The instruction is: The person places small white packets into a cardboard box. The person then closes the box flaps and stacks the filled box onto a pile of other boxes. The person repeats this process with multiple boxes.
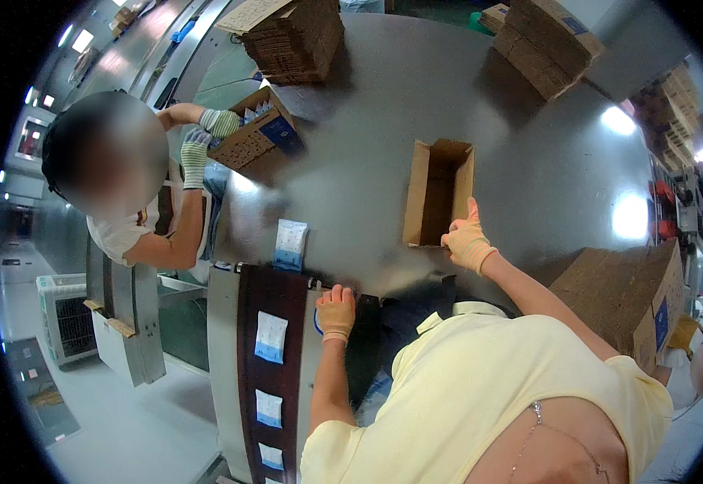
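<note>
An open cardboard box [414, 194] stands on the metal table ahead of me, and no packets show inside it. My right hand [470, 244], in a pale orange glove, is closed on its near right corner, thumb stretched up along the side wall. At the conveyor belt's [267, 282] right edge rests my left hand [335, 313], gloved alike, with its fingers curled; what they may hold is hidden. White-and-blue packets lie spaced along the dark belt, one packet [271, 337] just left of that hand. Another packet [290, 244] lies at the belt's far end.
Across the table at left, a co-worker's striped gloves [196, 157] are at a box [256, 137] filled with packets. Stacks of flattened cardboard [295, 40] and cartons [545, 48] stand at the back. A large carton [622, 298] is beside my right arm.
</note>
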Demonstrator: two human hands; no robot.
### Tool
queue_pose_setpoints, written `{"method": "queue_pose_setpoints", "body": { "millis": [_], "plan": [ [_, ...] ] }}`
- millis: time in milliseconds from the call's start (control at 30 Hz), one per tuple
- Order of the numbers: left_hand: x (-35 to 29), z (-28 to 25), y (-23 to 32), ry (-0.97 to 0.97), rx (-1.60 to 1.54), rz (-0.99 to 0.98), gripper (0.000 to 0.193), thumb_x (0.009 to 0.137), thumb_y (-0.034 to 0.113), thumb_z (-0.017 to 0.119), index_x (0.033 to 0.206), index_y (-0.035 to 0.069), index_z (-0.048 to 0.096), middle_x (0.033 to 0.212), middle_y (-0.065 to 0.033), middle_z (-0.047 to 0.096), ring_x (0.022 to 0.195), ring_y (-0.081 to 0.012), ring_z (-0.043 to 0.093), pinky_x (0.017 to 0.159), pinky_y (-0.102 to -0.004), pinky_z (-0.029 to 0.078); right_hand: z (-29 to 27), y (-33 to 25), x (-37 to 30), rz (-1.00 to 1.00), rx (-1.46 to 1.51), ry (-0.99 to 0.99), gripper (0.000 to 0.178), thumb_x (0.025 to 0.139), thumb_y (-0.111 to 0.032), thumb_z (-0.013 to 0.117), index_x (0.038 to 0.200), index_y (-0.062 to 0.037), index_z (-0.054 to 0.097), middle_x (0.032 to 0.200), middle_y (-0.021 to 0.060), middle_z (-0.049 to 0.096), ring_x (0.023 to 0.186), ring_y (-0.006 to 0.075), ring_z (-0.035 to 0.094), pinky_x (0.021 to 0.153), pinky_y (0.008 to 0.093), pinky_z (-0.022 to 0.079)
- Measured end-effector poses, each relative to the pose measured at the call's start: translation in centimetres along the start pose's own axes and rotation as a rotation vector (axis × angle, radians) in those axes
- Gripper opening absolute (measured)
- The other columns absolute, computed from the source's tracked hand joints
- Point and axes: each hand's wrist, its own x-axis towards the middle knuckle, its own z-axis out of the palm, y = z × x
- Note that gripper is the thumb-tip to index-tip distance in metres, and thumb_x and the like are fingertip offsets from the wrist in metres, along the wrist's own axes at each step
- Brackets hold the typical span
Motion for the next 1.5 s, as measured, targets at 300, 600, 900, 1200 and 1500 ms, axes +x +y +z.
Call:
{"method": "queue_pose_setpoints", "body": {
  "millis": [300, 600, 900, 1200, 1500],
  "plan": [
    [0.2, -0.8, 0.4, 0.011, -0.035, -0.01, 0.014, 0.081, 0.022, 0.062, 0.091, 0.015, 0.055, 0.097, -0.0031, 0.055, 0.088, -0.0251, 0.056, 0.073, -0.0415, 0.043, 0.3, -0.8, -0.6, -0.048, -0.036, 0.009, 0.017, 0.073, -0.028, 0.068, 0.089, -0.0238, 0.072, 0.083, -0.0011, 0.065, 0.096, 0.0138, 0.06, 0.109, 0.0686, 0.0],
    [-0.7, -5.8, -1.3, -0.001, -0.3, -0.228, 0.017, 0.078, 0.014, 0.064, 0.094, 0.009, 0.062, 0.102, -0.0112, 0.06, 0.093, -0.0333, 0.057, 0.081, -0.0453, 0.047, -4.4, -2.0, -1.9, -0.126, -0.231, -0.089, 0.023, 0.074, -0.03, 0.068, 0.094, -0.0192, 0.071, 0.088, 0.0007, 0.067, 0.102, 0.0141, 0.059, 0.109, 0.0697, 0.003],
    [-16.3, -14.6, -15.8, -0.797, 0.063, -1.112, 0.063, 0.059, 0.026, 0.085, 0.115, 0.015, 0.058, 0.111, -0.0073, 0.063, 0.104, -0.0341, 0.058, 0.086, -0.0461, 0.049, -5.4, -1.9, -1.3, -0.169, -0.187, -0.1, 0.016, 0.075, -0.027, 0.065, 0.087, -0.0169, 0.071, 0.077, 0.0001, 0.065, 0.094, 0.0162, 0.059, 0.109, 0.0701, 0.003],
    [1.7, -12.2, -19.0, -0.274, -0.864, -0.772, 0.025, 0.077, 0.019, 0.072, 0.082, -0.004, 0.064, 0.068, 0.0014, 0.055, 0.062, -0.0103, 0.045, 0.055, -0.0284, 0.038, -5.8, -2.1, -2.4, -0.106, -0.134, -0.067, 0.007, 0.074, -0.015, 0.063, 0.071, -0.0127, 0.069, 0.061, -0.0001, 0.051, 0.082, 0.02, 0.058, 0.11, 0.0682, 0.007],
    [13.5, 2.1, -21.4, -0.576, -1.111, -0.771, 0.034, 0.07, 0.018, 0.08, 0.093, -0.002, 0.066, 0.095, -0.0055, 0.067, 0.08, -0.0198, 0.059, 0.078, -0.0335, 0.045, -5.6, -2.6, -2.1, -0.128, -0.101, 0.006, 0.014, 0.078, -0.021, 0.059, 0.085, -0.0151, 0.07, 0.077, 0.0024, 0.062, 0.093, 0.0205, 0.06, 0.109, 0.0688, 0.009]
  ]
}}
